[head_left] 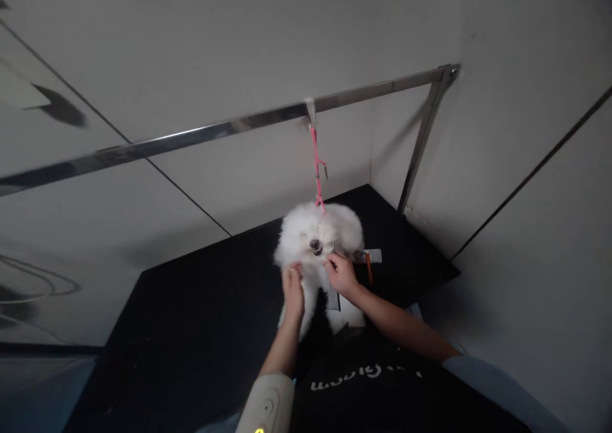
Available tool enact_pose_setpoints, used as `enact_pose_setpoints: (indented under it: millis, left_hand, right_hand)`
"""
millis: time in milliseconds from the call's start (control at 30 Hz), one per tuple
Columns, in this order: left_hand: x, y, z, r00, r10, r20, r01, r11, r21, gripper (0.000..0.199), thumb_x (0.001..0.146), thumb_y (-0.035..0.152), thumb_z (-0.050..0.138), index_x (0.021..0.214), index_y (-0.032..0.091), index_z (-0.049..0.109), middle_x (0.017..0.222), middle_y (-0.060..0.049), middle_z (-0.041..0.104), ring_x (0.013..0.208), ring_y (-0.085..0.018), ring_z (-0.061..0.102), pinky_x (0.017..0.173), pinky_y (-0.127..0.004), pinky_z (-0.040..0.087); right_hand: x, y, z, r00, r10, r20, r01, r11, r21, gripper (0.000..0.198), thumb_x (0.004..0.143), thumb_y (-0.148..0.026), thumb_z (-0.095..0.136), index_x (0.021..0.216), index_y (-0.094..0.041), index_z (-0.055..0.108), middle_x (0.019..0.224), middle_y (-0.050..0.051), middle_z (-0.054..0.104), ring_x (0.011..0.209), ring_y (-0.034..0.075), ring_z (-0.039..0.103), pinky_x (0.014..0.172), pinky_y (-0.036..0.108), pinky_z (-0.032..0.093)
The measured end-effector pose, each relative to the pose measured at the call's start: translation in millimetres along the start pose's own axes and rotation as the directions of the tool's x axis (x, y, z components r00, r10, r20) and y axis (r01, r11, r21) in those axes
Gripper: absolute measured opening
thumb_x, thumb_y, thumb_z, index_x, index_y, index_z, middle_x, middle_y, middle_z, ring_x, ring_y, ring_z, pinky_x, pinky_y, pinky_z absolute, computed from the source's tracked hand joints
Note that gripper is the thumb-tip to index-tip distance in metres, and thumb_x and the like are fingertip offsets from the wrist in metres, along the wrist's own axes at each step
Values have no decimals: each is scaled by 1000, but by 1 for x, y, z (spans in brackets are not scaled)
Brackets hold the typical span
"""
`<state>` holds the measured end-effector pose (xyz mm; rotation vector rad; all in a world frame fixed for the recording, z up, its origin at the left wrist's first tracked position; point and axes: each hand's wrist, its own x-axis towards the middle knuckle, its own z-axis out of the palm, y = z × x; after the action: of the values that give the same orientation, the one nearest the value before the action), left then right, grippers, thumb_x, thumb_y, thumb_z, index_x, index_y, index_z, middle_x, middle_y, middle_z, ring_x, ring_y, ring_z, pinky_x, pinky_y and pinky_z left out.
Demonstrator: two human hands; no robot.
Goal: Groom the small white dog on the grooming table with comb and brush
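Observation:
A fluffy white dog (320, 229) faces me on the black table (205, 305), its dark muzzle showing between my two hands. My left hand (293, 286) is at the fur below its cheek, on the left of the picture, fingers curled together into the coat. On the other side, my right hand (342, 275) is closed around a metal comb (333, 296), whose teeth point down beside the dog's chest. A thin dark tip sticks up above the right fingers, too small to name surely. A pink grooming loop (316, 165) runs down to the dog's head.
A metal bar (191, 138) crosses above the dog and carries the loop; its post (425, 143) stands at the right. An orange-handled tool (368, 268) lies beside the dog, near a pale flat piece (375, 255). Grey walls close in behind.

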<state>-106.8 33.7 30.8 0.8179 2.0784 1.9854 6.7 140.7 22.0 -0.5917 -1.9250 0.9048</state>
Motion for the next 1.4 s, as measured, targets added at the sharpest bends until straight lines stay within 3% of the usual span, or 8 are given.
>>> enact_pose_setpoints:
  millis: [133, 300, 667, 833, 1000, 1167, 1333, 1400]
  left_hand:
    - [-9, 2, 36, 931, -132, 339, 139, 990, 4, 60, 75, 76, 54, 86, 17, 62, 91, -10, 66, 89, -23, 61, 79, -34, 47]
    - [32, 37, 64, 840, 20, 543, -35, 999, 16, 55, 72, 73, 53, 60, 19, 49, 59, 0, 50, 62, -14, 45, 63, -29, 38]
    - [30, 29, 46, 830, 209, 518, -315, 941, 125, 60, 85, 69, 37, 55, 20, 53, 54, -4, 55, 56, -17, 52, 60, -30, 39]
    - [7, 20, 40, 831, 205, 517, -276, 959, 63, 65, 87, 73, 36, 53, 20, 51, 52, -4, 53, 54, -16, 48, 55, -29, 37]
    - [-7, 21, 31, 842, 272, 466, -343, 936, 74, 62, 90, 68, 34, 48, 22, 32, 48, 0, 37, 53, -14, 36, 54, -29, 30]
    - [-7, 24, 25, 845, 264, 465, -347, 933, 101, 58, 91, 63, 34, 49, 23, 27, 49, 1, 32, 51, -14, 32, 54, -30, 30]
    - [-4, 21, 16, 846, 270, 459, -356, 928, 109, 56, 91, 60, 34, 49, 23, 27, 49, 0, 31, 51, -14, 31, 54, -31, 30]
    - [-4, 19, 12, 845, 277, 458, -368, 922, 121, 57, 91, 61, 35, 49, 23, 26, 48, 0, 30, 50, -14, 29, 53, -31, 29]
  right_hand:
    - [7, 4, -3, 999, -39, 10, 40, 994, -106, 22, 86, -17, 47, 66, -20, 57, 70, 3, 58, 70, 17, 52, 65, 26, 40]
    - [11, 3, -11, 997, -70, -39, 64, 988, -143, 27, 91, -22, 46, 67, -21, 58, 71, 3, 59, 68, 16, 54, 66, 26, 42]
    - [52, 1, -89, 977, -57, -203, 10, 974, -228, 32, 87, -28, 51, 109, -18, 72, 97, 11, 72, 86, 22, 67, 80, 34, 54]
    - [76, -51, -115, 963, -229, 138, 268, 836, -479, 54, 91, -17, 45, 144, -13, 46, 105, 12, 71, 92, 23, 65, 79, 33, 50]
    - [59, -72, -120, 739, -357, 571, 660, 556, -505, 25, 96, -12, 45, 102, -18, 69, 85, 7, 69, 82, 19, 57, 71, 29, 40]
    - [70, -59, -130, 823, -324, 466, 567, 515, -643, 21, 93, -10, 50, 89, -17, 69, 83, 7, 68, 77, 19, 50, 66, 31, 33]
    - [59, -51, -123, 777, -404, 483, 626, 578, -524, 23, 95, -12, 49, 97, -19, 70, 86, 4, 68, 78, 18, 51, 67, 31, 34]
    - [56, -50, -119, 830, -357, 429, 555, 604, -572, 23, 94, -11, 49, 95, -18, 71, 85, 5, 68, 78, 19, 51, 67, 31, 35]
